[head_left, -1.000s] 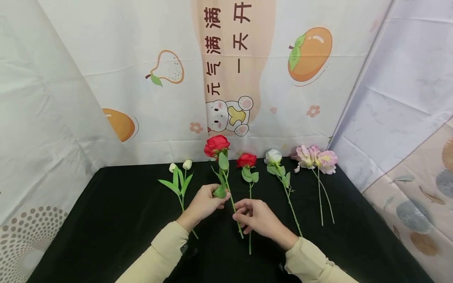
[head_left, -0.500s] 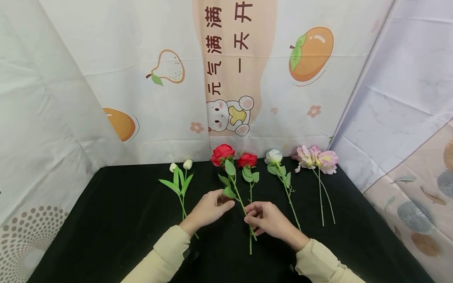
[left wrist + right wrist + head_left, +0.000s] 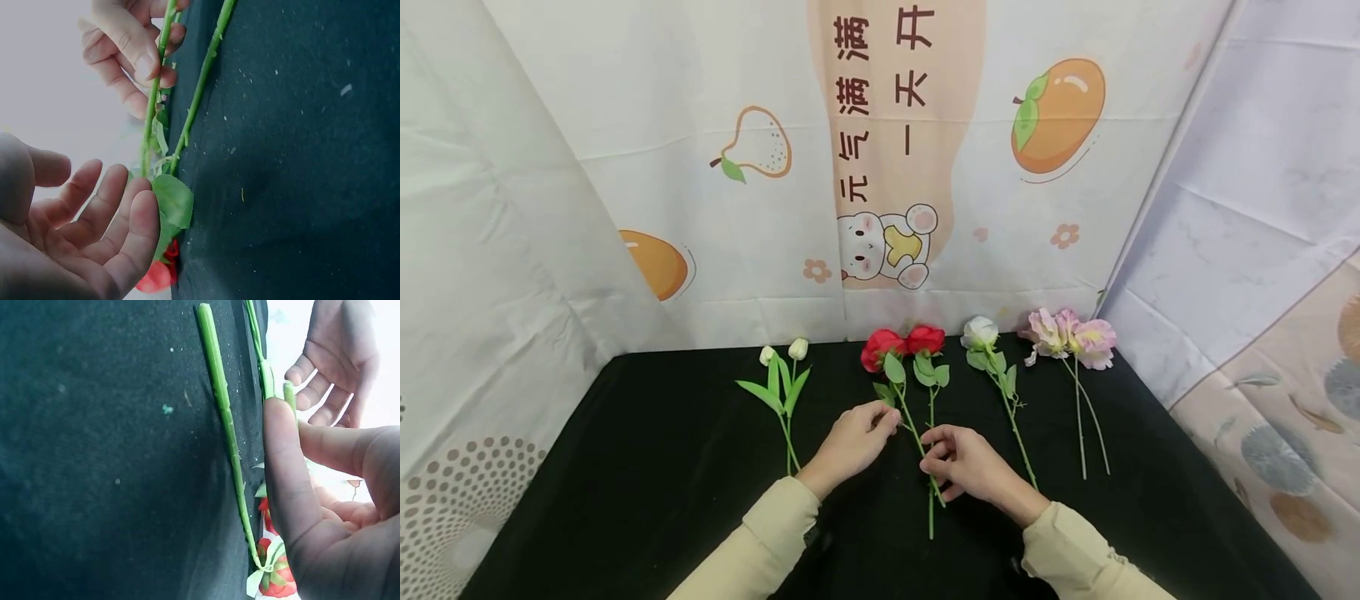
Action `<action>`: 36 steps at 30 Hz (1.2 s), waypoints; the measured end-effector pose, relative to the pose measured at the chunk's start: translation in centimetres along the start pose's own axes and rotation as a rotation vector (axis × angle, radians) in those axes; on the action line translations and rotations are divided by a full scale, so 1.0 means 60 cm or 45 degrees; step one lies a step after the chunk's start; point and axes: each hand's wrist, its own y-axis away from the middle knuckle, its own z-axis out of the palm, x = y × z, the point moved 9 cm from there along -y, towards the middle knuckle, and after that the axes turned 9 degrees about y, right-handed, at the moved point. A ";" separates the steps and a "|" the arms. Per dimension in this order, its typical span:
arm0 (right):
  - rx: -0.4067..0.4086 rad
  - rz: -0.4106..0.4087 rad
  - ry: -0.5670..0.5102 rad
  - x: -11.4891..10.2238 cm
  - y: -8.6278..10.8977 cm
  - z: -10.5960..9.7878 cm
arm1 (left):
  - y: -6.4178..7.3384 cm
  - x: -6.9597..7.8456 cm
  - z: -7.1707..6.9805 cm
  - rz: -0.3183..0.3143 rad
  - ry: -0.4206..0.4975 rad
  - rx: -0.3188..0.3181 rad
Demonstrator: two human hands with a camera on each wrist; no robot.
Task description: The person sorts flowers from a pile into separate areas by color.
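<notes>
In the head view, a red rose [image 3: 882, 348] slants over the black cloth, its bloom overlapping a second red rose [image 3: 926, 338]. My right hand [image 3: 970, 467] pinches the first rose's green stem [image 3: 150, 125] between thumb and fingers, near the lower end. Just left of that stem is my left hand [image 3: 853, 437]; the left wrist view shows its thumb apart from loosely bent fingers, the fingertips right at a green leaf [image 3: 174, 201]. The second rose's stem [image 3: 225, 406] lies along the cloth below my right hand.
White tulips [image 3: 798, 348] with long leaves lie to the left, partly behind my left arm. To the right lie a white rose [image 3: 980, 333] and pink flowers [image 3: 1093, 340]. A printed white curtain [image 3: 760, 250] hangs behind the black cloth [image 3: 662, 467].
The held red rose has come down and to the right, beside the second rose. My right hand moved right with the stem; my left hand has let go of the leafy part.
</notes>
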 end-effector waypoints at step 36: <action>-0.010 -0.240 0.812 -0.048 0.044 -0.076 | 0.054 0.039 -0.001 0.505 -0.866 -0.183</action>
